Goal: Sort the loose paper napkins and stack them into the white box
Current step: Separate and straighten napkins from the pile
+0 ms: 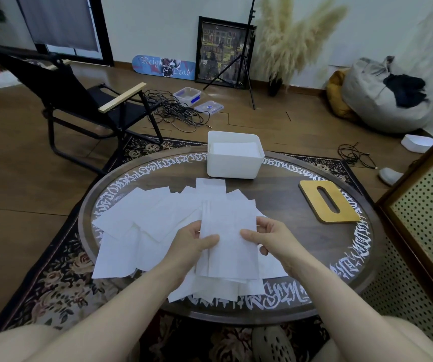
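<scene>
Both hands hold one small stack of white paper napkins (228, 239) above the round dark wooden table (288, 246) — the left hand (194, 246) pinches its left edge, thumb on top, and the right hand (267, 239) pinches the right edge likewise. Loose white napkins (142, 220) lie fanned beneath, from nine o'clock to six. At twelve o'clock stands the white rectangular plastic box (233, 163), napkins already inside; at two o'clock lies a slotted flat wooden lid (327, 201).
</scene>
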